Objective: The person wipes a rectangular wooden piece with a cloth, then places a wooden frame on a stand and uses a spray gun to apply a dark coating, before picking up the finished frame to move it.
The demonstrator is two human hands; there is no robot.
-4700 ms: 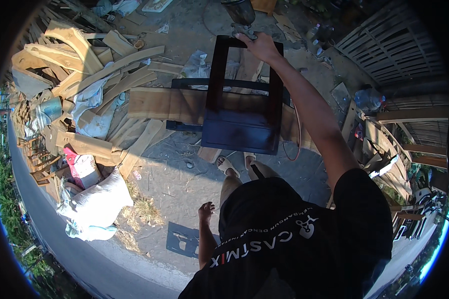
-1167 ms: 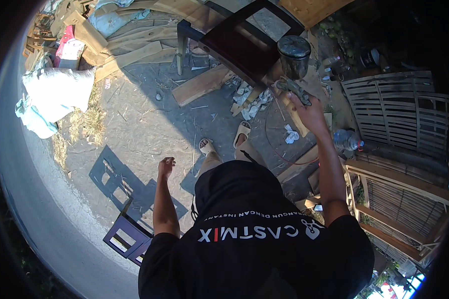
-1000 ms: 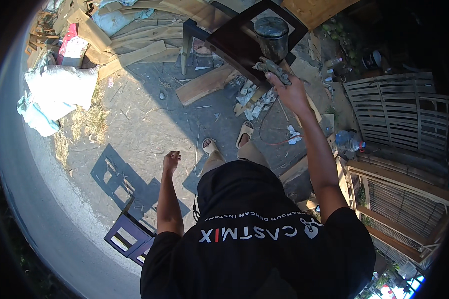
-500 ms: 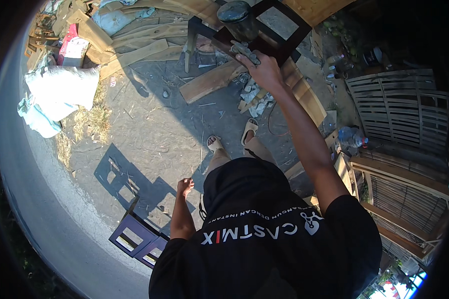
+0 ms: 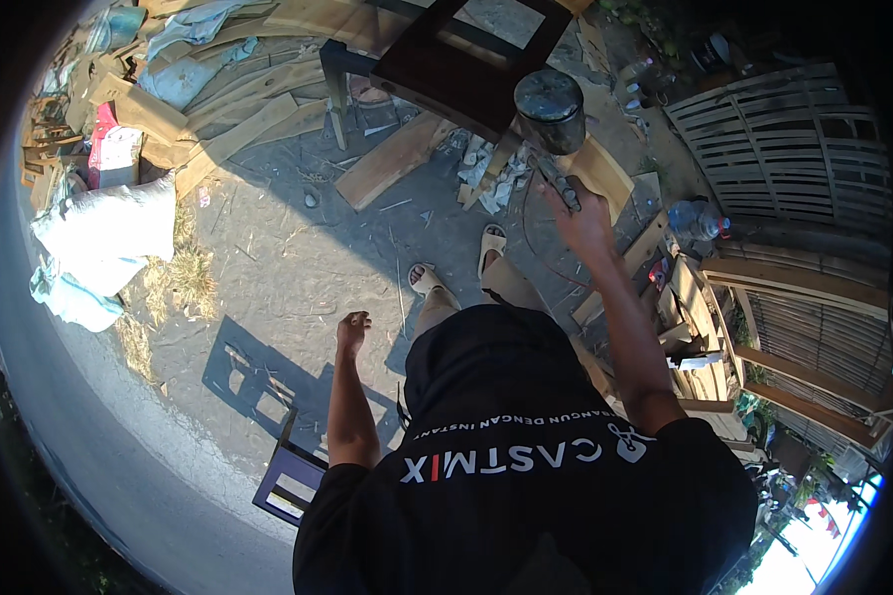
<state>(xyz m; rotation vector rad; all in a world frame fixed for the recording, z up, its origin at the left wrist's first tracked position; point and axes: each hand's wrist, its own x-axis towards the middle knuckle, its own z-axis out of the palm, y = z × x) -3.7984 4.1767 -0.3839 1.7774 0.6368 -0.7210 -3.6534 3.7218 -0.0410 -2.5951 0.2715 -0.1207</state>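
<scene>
My right hand grips a spray gun with a dark round cup on top. A thin hose curves down near it. The gun is just beside the near right corner of a dark brown wooden panel with a square opening, raised on a wooden stand. Whether spray is coming out, I cannot tell. My left hand hangs low over the ground, its fingers loosely bent and apart, with nothing visible in it.
A second dark panel with openings stands at lower left, beside the road. Boards and white sacks lie ahead. At right are a slatted bamboo panel, a water bottle and wooden frames.
My right hand has drawn the spray gun back from over the panel, toward me and to the right. My left hand has risen slightly forward. The view has shifted a little.
</scene>
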